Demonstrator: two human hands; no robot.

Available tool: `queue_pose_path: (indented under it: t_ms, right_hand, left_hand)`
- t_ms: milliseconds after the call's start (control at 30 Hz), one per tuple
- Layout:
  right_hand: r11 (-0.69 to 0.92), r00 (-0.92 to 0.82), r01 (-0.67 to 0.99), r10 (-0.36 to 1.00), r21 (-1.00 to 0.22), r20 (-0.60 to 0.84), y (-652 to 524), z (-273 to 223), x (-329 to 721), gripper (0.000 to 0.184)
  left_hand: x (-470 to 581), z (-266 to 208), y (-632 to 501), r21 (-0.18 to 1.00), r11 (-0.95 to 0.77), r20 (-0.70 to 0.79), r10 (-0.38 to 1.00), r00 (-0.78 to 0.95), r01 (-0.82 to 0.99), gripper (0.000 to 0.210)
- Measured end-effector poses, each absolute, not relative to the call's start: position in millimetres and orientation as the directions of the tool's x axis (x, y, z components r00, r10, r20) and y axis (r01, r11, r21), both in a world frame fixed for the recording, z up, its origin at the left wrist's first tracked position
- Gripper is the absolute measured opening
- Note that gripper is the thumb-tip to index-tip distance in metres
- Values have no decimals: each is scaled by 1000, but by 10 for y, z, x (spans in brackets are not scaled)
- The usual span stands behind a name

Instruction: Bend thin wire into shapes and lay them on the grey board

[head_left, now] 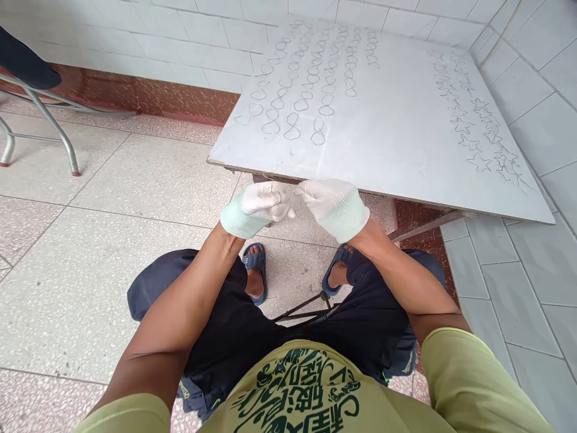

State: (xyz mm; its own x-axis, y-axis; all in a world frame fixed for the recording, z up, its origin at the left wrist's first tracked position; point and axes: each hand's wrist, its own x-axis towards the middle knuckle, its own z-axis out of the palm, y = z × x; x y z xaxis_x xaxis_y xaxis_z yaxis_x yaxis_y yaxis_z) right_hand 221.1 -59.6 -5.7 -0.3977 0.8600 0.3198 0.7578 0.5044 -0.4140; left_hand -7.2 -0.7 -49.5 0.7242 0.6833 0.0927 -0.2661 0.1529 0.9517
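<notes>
My left hand (264,203), in a white glove with a pale green cuff, is closed with its fingers pinched on a thin wire (282,166). A faint curved piece of this wire rises above the fingers, in front of the table's near edge. Close beside it, my right hand (328,198), gloved the same way, pinches the wire at its fingertips. The wire's full shape is too fine to make out. Rows of figure-eight wire shapes (292,125) lie on the white tabletop (387,132) beyond my hands.
Several star-shaped wire pieces (478,161) lie along the table's right side. White tiled walls (216,30) stand behind and to the right. A metal-legged stool (49,117) is at the left on the speckled floor (121,252). My slippered feet (255,270) are below the table edge.
</notes>
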Motion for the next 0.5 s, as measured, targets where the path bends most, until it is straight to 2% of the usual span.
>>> queue_pose_path:
  t_ms: [133,233,300,400,500]
  right_hand:
    - [477,-371,750,877,-458,305,-599,-84,2170,29]
    - [400,-289,710,916,-580,279,-624,-96,2137,35]
    - [309,-214,658,951,-687,223,-648,-79,2124,40]
    - [149,-98,561,989,-815,113,-676,-5,2101,42]
    - [119,-49,495,993,-861,109,-682,84,2075,37]
  left_hand:
    - [-28,-449,-34,946,104,167,652,739,-306,69]
    - [-21,-459,-40,963,71,158,637,755,-262,75]
    - [-39,-481,-40,977,44,126,678,724,-211,77]
    - [-77,-499,-50,989,-5,94,803,588,-151,64]
    - [-120,-466,-75,997,-13,51,861,506,-79,39]
